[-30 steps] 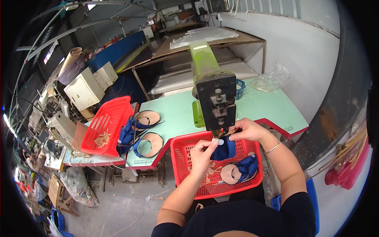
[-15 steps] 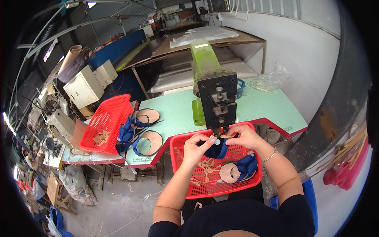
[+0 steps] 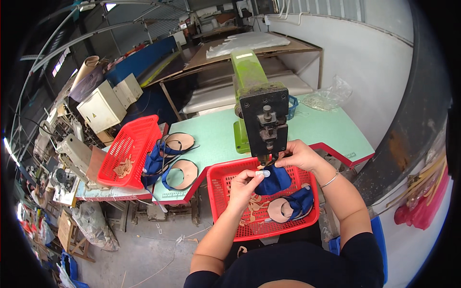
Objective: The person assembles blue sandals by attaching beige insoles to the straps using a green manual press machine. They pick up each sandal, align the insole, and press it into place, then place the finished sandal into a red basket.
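Observation:
A dark blue fabric piece, apparently a sandal upper, hangs just below the black head of a green press machine. My right hand pinches its upper edge, close under the machine's tool. My left hand is closed at its left edge, thumb against fingers, with something white on the thumb tip. A bit of tan strap shows near these fingertips; the exact contact point under the head is hidden. Below sits a red basket holding tan strips and a blue sandal piece with a beige sole.
More blue and beige sandal pieces lie on the pale green tabletop, beside another red basket with tan scraps. A small blue basket and a clear plastic bag stand behind the machine. A dark column rises at right.
My left hand has moved slightly down and right, while my right hand has risen a little toward the machine head. The blue piece has turned and now hangs more spread out.

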Available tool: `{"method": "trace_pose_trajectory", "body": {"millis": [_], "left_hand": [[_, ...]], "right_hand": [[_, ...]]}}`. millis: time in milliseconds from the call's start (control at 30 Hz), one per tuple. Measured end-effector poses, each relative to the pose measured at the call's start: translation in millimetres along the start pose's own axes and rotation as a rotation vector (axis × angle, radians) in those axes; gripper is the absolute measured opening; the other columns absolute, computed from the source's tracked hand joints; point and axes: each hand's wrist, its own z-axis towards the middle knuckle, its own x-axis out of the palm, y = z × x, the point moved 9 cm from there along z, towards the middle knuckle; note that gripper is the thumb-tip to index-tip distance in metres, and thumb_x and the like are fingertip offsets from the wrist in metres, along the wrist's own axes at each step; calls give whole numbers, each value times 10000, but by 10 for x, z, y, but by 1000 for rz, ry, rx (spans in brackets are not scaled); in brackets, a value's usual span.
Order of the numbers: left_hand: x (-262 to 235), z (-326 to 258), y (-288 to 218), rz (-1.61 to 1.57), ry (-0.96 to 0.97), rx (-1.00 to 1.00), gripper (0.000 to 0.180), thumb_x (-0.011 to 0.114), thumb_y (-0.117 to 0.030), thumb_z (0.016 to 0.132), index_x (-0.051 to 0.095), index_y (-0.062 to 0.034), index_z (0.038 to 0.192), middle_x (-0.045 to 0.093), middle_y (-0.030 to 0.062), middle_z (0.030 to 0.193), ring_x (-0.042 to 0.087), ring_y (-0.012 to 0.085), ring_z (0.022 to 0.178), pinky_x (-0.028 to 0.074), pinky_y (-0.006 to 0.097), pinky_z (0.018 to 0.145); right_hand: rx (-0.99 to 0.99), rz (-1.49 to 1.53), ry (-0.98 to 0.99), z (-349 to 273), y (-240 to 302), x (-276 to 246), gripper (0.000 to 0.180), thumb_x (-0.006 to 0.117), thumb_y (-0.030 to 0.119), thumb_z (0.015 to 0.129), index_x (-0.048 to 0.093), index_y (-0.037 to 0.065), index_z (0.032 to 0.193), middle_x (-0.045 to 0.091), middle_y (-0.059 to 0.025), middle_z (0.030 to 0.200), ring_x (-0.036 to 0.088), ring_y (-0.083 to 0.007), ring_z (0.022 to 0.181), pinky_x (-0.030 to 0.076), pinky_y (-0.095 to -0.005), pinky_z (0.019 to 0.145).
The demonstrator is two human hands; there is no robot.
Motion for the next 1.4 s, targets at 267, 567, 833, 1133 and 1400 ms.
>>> {"method": "trace_pose_trajectory", "body": {"millis": [267,567,833,1133,1400], "left_hand": [[44,31,-24,27,-25,33,52,647,-48,809,613,-26,841,650,52,853,590,84,780,467,220,724],[74,-12,-67,105,-77,50,107,617,-108,841,616,-3,822,648,55,834,582,95,774,456,233,745],[16,-8,-96,120,-34,141,152,582,-155,875,645,-20,842,637,9,801,550,55,741,441,204,699],[113,17,-54,158,-65,81,69,644,-72,820,628,-6,833,659,68,840,589,83,767,465,221,708],[-7,-16,-14,85,-122,93,67,649,-93,821,629,-30,808,633,18,774,539,40,678,431,185,623]], "right_hand": [[23,-33,-17,-21,11,-14,264,742,135,704,640,-8,900,639,-44,826,581,-94,749,465,-230,686],[52,-97,76,-130,-203,-86,283,722,208,741,656,-3,917,642,-44,836,565,-93,782,449,-237,731],[-22,-85,17,-123,-114,-67,269,733,188,728,654,-11,891,636,-25,800,555,-86,748,446,-236,719],[-30,-139,18,-148,-108,-173,254,736,201,719,666,-9,844,632,-24,749,544,-76,701,439,-225,657],[52,-188,25,-125,22,-88,227,745,154,690,676,-5,836,653,-44,789,569,-100,754,438,-244,740]]}}
